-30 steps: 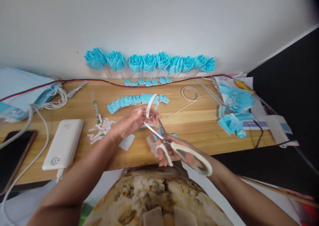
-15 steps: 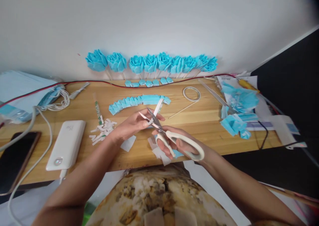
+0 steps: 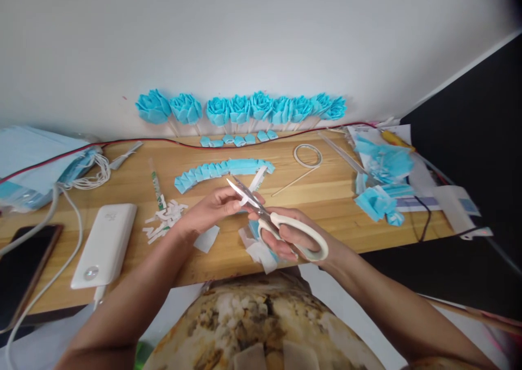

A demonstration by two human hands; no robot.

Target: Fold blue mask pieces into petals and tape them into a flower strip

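My right hand grips white-handled scissors; their blades are closed and point up-left across a white strip. My left hand pinches the lower end of that strip just left of the blades. Both hands hover over the near middle of the wooden table. Behind them lies a curved row of folded blue pieces. White and blue scraps lie under my right hand.
Several blue paper flowers lean on the wall. A tape ring and thin stick lie back right, blue scraps far right. A power bank, phone, cables and small white cuttings sit left.
The scissors moved up to the strip and their blades closed on it. The strip went from a curved loop to a short straight piece. Both hands shifted slightly.
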